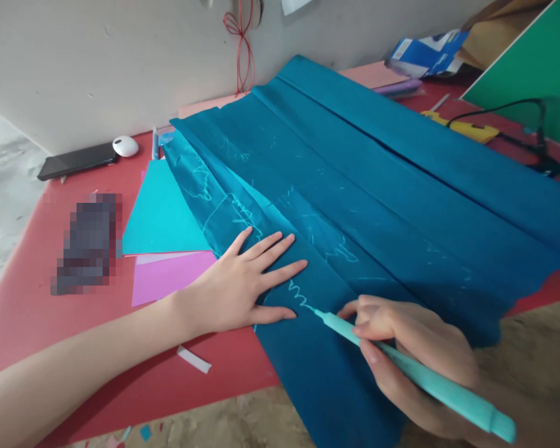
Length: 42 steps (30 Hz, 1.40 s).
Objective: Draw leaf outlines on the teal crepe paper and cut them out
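Observation:
A large dark teal sheet [336, 168], creased into long folds, spreads over the red table and hangs past its front edge. Light wavy lines and scribbles mark its left part. My left hand [252, 280] lies flat on the sheet with its fingers spread. In my right hand [401, 342] is a mint-green pen [438, 379], held slantwise between thumb and fingers. Its tip touches the sheet at the end of a short zigzag line, just right of my left hand's fingertips.
Turquoise paper [163, 211] and purple paper [168, 277] stick out at the left. A black phone-like slab [77, 162] and white rounded object [126, 146] sit at the back left. A yellow tool [466, 127], dark cable [518, 140] and green board [532, 74] are at the right.

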{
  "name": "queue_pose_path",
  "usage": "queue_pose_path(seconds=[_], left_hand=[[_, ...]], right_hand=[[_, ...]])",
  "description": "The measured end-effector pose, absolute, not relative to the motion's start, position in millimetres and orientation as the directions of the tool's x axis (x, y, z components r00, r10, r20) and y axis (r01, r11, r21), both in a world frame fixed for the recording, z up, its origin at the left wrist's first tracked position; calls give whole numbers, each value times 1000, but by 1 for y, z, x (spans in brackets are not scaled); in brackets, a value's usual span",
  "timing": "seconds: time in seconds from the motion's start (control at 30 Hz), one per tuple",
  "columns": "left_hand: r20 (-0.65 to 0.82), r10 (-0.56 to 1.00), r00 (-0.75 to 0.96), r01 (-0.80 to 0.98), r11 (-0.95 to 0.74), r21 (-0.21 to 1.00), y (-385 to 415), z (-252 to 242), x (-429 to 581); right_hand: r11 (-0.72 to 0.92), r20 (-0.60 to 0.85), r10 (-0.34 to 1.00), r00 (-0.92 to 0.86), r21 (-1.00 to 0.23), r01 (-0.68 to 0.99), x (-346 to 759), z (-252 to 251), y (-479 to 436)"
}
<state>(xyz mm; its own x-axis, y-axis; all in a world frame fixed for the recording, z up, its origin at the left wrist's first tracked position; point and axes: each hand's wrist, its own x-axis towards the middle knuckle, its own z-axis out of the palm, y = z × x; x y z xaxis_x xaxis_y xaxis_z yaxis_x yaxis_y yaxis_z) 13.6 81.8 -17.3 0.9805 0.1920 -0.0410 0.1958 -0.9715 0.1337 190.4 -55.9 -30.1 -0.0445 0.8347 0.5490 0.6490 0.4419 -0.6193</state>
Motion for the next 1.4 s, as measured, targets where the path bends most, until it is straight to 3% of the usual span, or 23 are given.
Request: queue_pose_path(seconds=[0.2,0.6,0.93,1.4], left_hand=[[-47,189,981,193,-973,128,82,-17,13],[-39,188,981,192,-973,130,82,-18,13],[-38,186,982,189,-974,127,82,-18,13],[-42,179,983,183,-976,119,82,-17,13]], right_hand=[[459,497,852,-164,-560,689,196,-25,-65],[457,586,809,-57,-564,688,187,-30,-63],[528,531,823,-200,-586,614,190,-29,-58],[516,523,827,-208,-555,653,191,-28,-59]])
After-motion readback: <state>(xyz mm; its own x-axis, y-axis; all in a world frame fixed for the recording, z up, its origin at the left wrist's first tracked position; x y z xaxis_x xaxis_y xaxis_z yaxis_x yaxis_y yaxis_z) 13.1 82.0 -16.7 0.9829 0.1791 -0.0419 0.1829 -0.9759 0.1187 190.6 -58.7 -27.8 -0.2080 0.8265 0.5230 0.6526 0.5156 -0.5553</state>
